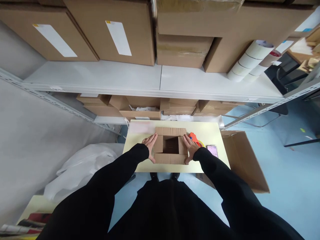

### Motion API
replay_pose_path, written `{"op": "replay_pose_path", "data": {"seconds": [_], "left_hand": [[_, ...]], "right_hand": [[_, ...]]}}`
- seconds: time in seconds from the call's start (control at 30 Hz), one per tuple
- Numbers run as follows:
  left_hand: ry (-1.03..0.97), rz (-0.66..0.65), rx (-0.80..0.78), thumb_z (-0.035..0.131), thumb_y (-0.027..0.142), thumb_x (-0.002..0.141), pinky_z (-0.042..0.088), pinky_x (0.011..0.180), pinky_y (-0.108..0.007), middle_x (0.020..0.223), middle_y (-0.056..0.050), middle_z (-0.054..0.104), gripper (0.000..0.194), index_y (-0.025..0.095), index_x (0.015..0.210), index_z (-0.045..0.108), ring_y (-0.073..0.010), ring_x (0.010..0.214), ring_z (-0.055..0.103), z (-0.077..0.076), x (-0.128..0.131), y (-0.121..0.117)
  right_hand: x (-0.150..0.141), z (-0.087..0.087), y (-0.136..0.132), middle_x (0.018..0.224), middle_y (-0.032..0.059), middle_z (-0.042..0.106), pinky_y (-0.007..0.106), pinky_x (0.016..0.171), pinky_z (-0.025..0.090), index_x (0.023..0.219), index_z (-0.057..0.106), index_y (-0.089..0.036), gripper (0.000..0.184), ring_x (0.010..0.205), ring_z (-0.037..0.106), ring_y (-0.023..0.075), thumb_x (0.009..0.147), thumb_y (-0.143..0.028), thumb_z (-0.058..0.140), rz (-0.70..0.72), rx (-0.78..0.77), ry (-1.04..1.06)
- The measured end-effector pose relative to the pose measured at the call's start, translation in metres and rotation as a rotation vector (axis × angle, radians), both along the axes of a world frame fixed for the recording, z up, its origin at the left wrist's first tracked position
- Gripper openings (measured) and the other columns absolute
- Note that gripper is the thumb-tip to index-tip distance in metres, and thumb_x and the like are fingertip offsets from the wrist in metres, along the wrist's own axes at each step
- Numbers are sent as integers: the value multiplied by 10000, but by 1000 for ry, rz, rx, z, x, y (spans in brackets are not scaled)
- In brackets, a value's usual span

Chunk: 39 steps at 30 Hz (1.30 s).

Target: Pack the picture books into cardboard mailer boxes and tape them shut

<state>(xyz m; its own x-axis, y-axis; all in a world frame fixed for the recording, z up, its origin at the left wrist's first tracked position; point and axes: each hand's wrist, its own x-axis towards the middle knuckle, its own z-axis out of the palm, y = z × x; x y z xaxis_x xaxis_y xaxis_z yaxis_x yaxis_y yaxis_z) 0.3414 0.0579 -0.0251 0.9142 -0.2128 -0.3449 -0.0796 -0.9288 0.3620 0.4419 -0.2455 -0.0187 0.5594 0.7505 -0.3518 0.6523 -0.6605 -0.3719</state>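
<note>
A small open cardboard box (170, 145) stands on a pale yellow table (140, 133), its four flaps folded outward. My left hand (150, 145) lies flat against the box's left flap, fingers stretched out. My right hand (190, 147) presses flat on the right flap, fingers apart. Neither hand holds anything. The box's inside looks dark and I cannot make out any contents. An orange tape dispenser (195, 138) lies just right of my right hand, partly hidden by it. A small pink card (213, 150) lies near the table's right edge.
A grey metal shelf (160, 81) behind the table carries large cardboard boxes (125, 30) and rolls of tape (251, 60). Flattened cartons (140, 106) fill the lower shelf. An open carton (243, 160) stands on the blue floor at right; white plastic bags (82, 166) lie at left.
</note>
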Motion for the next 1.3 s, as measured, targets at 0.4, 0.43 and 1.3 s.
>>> {"op": "replay_pose_path", "data": {"seconds": [0.4, 0.43, 1.3], "left_hand": [[-176, -124, 87, 642, 632, 508, 28, 1016, -554, 1449, -121, 138, 1015, 237, 1354, 244, -345, 1313, 50, 14, 6, -14], [-210, -195, 93, 622, 594, 580, 28, 1018, -551, 1444, -98, 173, 858, 261, 1315, 330, -327, 1315, 72, 15, 6, -19], [-78, 272, 284, 438, 677, 626, -94, 969, -615, 1306, -214, 385, 908, 117, 1326, 294, -400, 1210, 283, 17, -37, -43]], "right_hand": [[0, -12, 14, 1440, 170, 63, 607, 956, 146, 1389, -56, -212, 1319, 1265, 128, 400, 389, -485, 759, -54, -111, -154], [-1, -10, 14, 1443, 172, 53, 618, 950, 138, 1394, -16, -210, 1290, 1267, 111, 410, 398, -483, 756, -43, -131, -178], [-29, -14, -17, 1391, 213, 190, 510, 989, 206, 1371, 141, -89, 1054, 1264, 187, 381, 578, -615, 594, -307, 93, -206]]}}
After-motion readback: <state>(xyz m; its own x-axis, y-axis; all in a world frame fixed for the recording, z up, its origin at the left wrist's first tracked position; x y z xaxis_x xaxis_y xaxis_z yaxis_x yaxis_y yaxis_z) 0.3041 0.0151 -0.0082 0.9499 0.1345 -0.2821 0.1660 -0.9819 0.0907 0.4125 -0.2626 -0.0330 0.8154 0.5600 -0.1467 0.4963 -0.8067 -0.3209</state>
